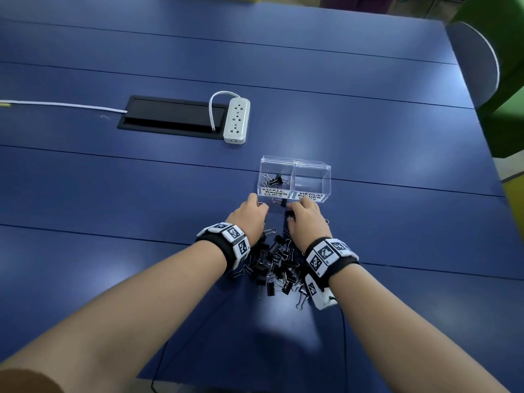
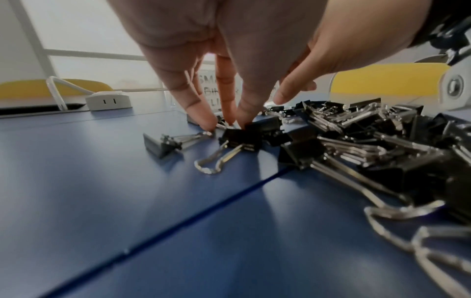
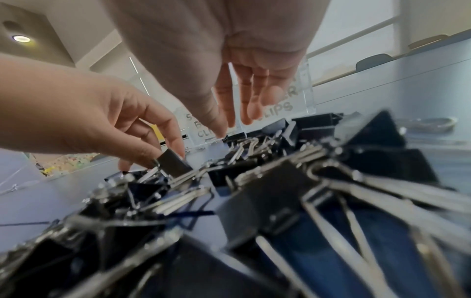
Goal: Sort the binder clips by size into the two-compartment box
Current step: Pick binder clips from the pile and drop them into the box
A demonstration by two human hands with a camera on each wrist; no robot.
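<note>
A clear two-compartment box (image 1: 295, 168) stands on the blue table just beyond my hands. Its left half is labelled for small binder clips and holds a few; its right half, labelled medium, holds none. A pile of black binder clips (image 1: 278, 262) of mixed size lies between my wrists. My left hand (image 1: 262, 205) reaches down at the pile's far left edge and pinches a small binder clip (image 2: 239, 138) between thumb and fingertips (image 2: 246, 121); this clip (image 3: 173, 163) also shows in the right wrist view. My right hand (image 1: 290, 211) points straight fingers (image 3: 251, 113) down at clips in front of the box and holds nothing.
A white power strip (image 1: 236, 120) and a black cable hatch (image 1: 173, 116) lie at the back left, with a white cable (image 1: 56, 104) running left. A grey chair back (image 1: 476, 61) stands past the table's right edge. One clip (image 2: 163, 142) lies apart, left of the pile.
</note>
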